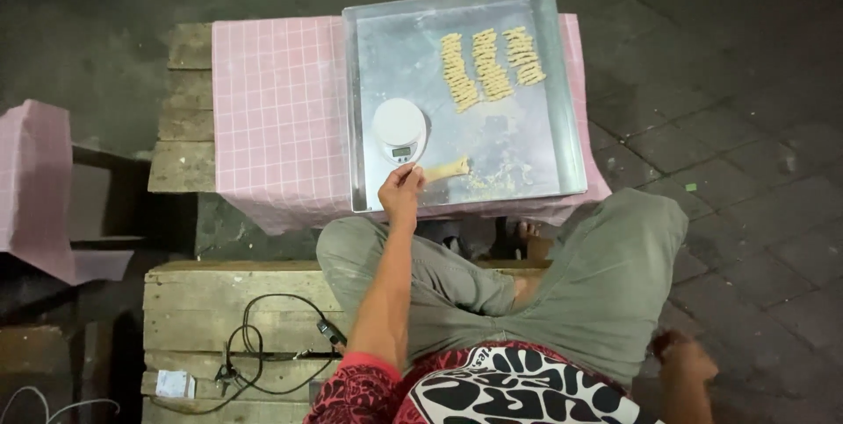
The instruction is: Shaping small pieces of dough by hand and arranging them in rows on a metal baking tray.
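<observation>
The left hand pinches one end of a dough strip lying in the tray at 4 o'clock from the scale, close for weighing; the right hand blurs beside the knee, grip unreadable.

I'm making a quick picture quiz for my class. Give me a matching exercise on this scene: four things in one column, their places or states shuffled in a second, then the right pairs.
Things:
1. white kitchen scale
2. three dough rows
3. left hand
4. black cable

Places or states:
A. lying coiled on the wooden bench
B. at the metal tray's near edge, touching a dough strip
C. at the tray's far end
D. standing on the tray's left side

Pairs: 1-D, 2-C, 3-B, 4-A
</observation>
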